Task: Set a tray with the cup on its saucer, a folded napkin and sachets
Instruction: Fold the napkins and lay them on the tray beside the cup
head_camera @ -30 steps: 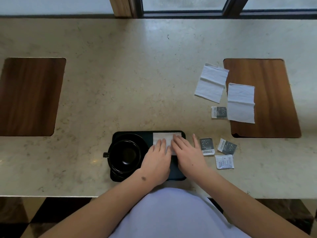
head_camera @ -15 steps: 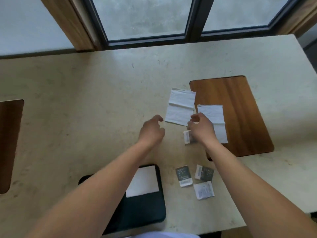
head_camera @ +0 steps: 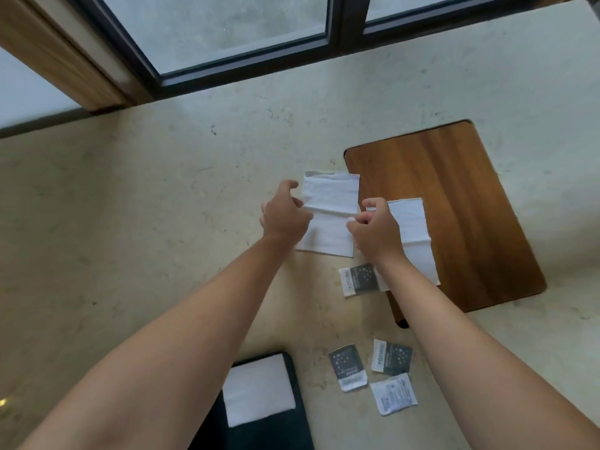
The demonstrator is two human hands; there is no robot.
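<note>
- Already, at the lower left of centre, the dark tray (head_camera: 293, 427) carries a folded napkin (head_camera: 258, 389); the cup and saucer are now out of frame as the view has tilted up.
- Both arms have left the tray and reached to mid-frame.
- Left hand (head_camera: 285, 213) now pinches the left edge of a loose napkin (head_camera: 329, 216) on the counter (head_camera: 130, 222).
- Right hand (head_camera: 376, 227) has come off the upper sachet (head_camera: 358, 280) and pinches that napkin's right edge, probably to fold it.
- Right of that, another napkin (head_camera: 414, 228) lies on the wooden inset (head_camera: 470, 206).
- Three sachets (head_camera: 373, 373) wait at lower right, not yet on the tray.
</note>
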